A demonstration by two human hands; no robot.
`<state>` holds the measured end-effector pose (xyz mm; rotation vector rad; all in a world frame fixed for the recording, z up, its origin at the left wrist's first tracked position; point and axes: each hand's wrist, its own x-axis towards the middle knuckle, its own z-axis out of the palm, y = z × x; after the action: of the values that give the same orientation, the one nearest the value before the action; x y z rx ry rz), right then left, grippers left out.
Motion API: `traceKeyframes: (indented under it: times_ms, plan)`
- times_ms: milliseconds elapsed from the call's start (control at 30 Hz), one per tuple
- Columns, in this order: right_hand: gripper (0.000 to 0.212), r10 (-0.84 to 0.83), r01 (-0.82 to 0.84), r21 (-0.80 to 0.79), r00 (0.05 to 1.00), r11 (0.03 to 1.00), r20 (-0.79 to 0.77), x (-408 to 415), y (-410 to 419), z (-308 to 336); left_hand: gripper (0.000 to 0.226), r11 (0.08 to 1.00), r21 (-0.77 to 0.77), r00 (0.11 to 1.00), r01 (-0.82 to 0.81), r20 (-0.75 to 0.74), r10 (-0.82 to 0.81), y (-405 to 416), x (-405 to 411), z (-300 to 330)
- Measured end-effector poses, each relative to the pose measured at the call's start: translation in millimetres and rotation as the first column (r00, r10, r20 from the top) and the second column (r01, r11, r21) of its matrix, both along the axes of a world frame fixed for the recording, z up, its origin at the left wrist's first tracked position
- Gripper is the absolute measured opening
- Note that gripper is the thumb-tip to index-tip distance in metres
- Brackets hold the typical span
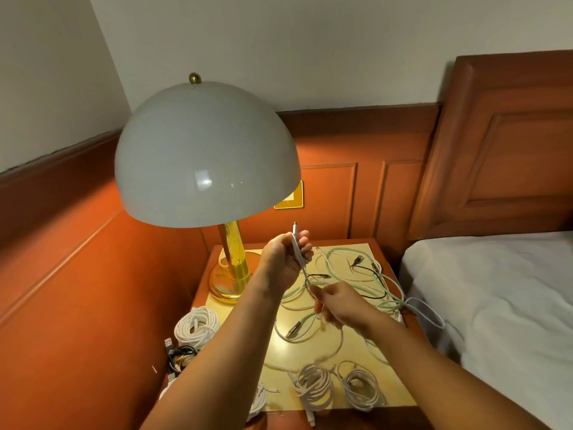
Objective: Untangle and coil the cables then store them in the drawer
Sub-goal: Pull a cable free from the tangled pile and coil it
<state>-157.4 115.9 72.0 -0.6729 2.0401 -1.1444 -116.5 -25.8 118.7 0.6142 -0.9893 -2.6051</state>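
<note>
left hand (283, 262) grips a white cable (298, 251) upright above the surface (366, 361); right hand (336, 304), blurred, seems to pinch its lower run, over tangled cables (356, 268) beside the lamp (204, 156)

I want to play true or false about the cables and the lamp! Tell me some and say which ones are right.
1. The left hand holds a white cable up above the nightstand. True.
2. The lamp has a red shade. False: the shade is white, on a gold stem.
3. Some white coils already lie at the near edge of the nightstand. True.
4. All the cables are coiled. False: a loose tangle of green and black cables still lies on top.
5. The right hand rests on the bed. False: it is over the nightstand, at the cables.
</note>
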Motion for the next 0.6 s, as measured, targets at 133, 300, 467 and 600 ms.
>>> traceKeyframes:
  times_ms: [133,300,467,600]
  plan:
    - [0.056,-0.056,0.084,0.114,0.973,0.990,-0.226,-28.7,-22.8,5.4,0.037,0.979,-0.181,0.993,0.095,-0.056,-0.107,-0.6,11.6,3.2]
    - [0.012,0.100,-0.080,0.075,0.944,0.994,-0.314,-62.0,-33.8,71.1,0.037,0.852,-0.492,0.976,0.179,-0.020,-0.216,-4.6,24.5,9.3]
    - [0.011,0.162,-0.088,0.180,0.877,0.980,-0.453,-64.4,-21.4,122.3,0.039,0.631,-0.748,0.974,0.204,0.091,-0.208,11.3,30.8,7.8]
    - [0.015,0.182,-0.108,0.172,0.843,0.979,-0.506,-20.2,-12.9,150.3,0.041,0.582,-0.777,0.971,0.238,0.208,-0.121,22.1,36.6,-1.1]
